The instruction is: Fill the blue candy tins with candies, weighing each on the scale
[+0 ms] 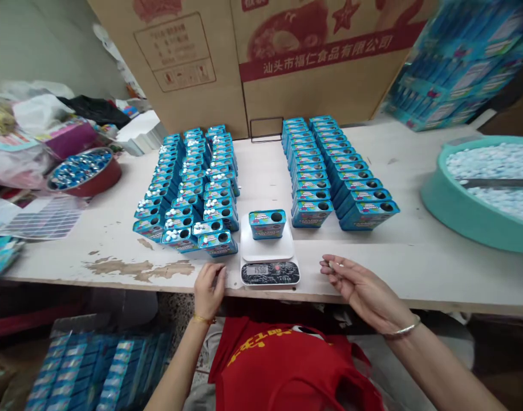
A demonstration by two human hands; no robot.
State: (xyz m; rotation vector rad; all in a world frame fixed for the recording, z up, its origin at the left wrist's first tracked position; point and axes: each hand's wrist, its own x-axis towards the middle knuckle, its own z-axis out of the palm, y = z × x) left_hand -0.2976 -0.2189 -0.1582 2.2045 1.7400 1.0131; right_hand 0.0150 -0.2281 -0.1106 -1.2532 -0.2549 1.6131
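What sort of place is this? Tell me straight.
Probably a small sweets-packing workshop: rows of blue tins, a digital scale weighing one tin, and a teal tub heaped with white candies.

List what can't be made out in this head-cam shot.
All in the head view:
The scale readout: digits too small and blurred to read surely.
The white piece in the right hand: fingers hide most of it.
The tin on the scale: label print too small to read.
The teal tub: cut off by the right edge.
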